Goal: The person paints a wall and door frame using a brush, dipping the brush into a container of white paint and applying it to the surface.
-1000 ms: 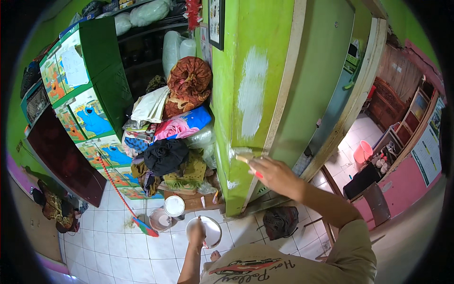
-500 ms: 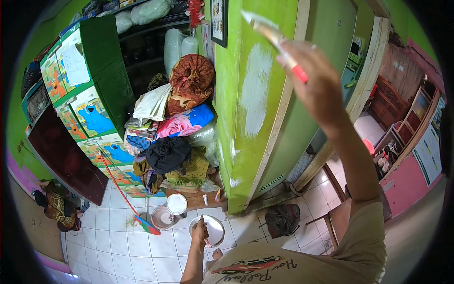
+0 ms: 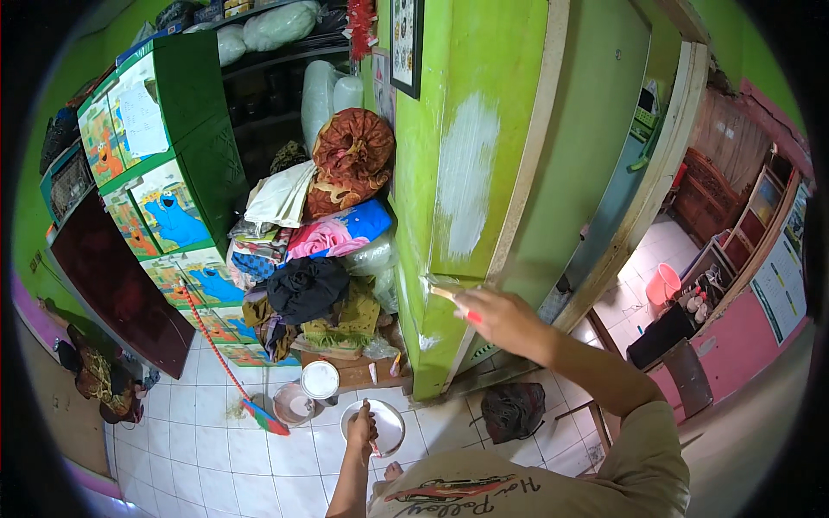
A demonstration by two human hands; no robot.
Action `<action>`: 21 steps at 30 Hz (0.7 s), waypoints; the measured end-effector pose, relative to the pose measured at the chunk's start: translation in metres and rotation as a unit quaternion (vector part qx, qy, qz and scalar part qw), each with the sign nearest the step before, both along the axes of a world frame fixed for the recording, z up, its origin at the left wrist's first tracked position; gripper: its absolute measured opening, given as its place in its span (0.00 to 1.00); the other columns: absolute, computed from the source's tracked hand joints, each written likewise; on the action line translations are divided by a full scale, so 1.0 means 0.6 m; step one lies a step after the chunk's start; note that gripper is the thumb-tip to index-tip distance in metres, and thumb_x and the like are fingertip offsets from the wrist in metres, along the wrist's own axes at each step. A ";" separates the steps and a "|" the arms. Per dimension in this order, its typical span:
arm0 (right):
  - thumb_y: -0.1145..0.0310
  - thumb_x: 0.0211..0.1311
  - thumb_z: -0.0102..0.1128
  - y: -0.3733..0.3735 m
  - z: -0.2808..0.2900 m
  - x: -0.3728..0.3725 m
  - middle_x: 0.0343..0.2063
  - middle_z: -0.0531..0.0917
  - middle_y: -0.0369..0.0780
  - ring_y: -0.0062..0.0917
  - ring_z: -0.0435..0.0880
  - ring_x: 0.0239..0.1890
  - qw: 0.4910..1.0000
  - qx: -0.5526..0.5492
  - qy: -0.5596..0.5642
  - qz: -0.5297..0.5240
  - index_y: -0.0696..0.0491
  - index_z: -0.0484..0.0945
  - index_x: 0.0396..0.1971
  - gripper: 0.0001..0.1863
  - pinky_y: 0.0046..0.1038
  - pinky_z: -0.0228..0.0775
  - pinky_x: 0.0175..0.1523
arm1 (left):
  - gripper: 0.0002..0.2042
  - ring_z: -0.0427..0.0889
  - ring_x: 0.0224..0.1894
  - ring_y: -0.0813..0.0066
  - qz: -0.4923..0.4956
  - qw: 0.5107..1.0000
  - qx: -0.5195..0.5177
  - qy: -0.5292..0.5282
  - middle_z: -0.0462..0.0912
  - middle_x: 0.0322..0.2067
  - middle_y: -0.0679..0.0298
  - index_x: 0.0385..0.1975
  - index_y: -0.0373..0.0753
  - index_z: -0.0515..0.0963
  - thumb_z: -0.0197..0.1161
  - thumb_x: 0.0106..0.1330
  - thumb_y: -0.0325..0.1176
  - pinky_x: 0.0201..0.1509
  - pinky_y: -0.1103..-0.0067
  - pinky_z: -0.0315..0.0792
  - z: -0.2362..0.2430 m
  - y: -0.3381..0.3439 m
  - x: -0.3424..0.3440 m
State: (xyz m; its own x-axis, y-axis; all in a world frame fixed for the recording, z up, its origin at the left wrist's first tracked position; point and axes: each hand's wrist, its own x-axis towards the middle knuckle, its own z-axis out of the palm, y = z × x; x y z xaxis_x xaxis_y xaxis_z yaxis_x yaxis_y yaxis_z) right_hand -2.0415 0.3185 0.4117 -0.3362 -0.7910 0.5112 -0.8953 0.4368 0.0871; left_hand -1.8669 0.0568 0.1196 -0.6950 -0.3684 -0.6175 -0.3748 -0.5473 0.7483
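My right hand is closed round a paintbrush with a red handle and pale bristles. Its bristle end meets the corner of the green wall, at a small white patch below a tall white painted strip. Low in front of me, my left hand is closed at the left side of a round white dish and appears to grip it. A short reddish-white end sticks out below that hand; what it belongs to is unclear.
A bucket and a white-topped tub stand on the tiled floor beside a red-handled broom. Piled clothes lie left of the wall, next to a cartoon-printed drawer cabinet. A dark bag sits by the door frame.
My right hand has come down and left with the paintbrush, from raised in front of the door to the wall corner. My left hand stays by the dish.
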 end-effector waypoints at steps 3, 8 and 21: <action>0.69 0.58 0.62 -0.006 0.083 -0.029 0.37 0.82 0.45 0.34 0.82 0.36 0.994 -0.092 -0.065 0.003 0.56 0.78 0.46 0.16 0.32 0.77 0.41 | 0.18 0.54 0.09 0.84 -0.005 1.000 -0.001 0.005 0.60 0.11 0.73 0.28 0.37 0.70 0.57 0.66 0.48 0.13 0.82 0.49 -0.002 -0.005 -0.001; 0.69 0.57 0.65 0.006 0.247 -0.045 0.36 0.83 0.45 0.33 0.83 0.36 0.978 -0.207 0.032 0.017 0.57 0.80 0.43 0.14 0.31 0.76 0.40 | 0.18 0.54 0.09 0.84 0.008 1.000 -0.003 -0.005 0.60 0.12 0.74 0.27 0.38 0.70 0.59 0.65 0.49 0.13 0.82 0.49 0.003 -0.003 0.003; 0.71 0.55 0.64 0.058 0.171 -0.061 0.40 0.81 0.45 0.35 0.80 0.46 0.942 -0.115 0.308 -0.069 0.59 0.76 0.48 0.19 0.29 0.78 0.45 | 0.18 0.53 0.08 0.84 0.011 1.000 0.002 -0.020 0.60 0.11 0.73 0.28 0.37 0.69 0.59 0.65 0.48 0.12 0.82 0.48 0.001 0.002 0.003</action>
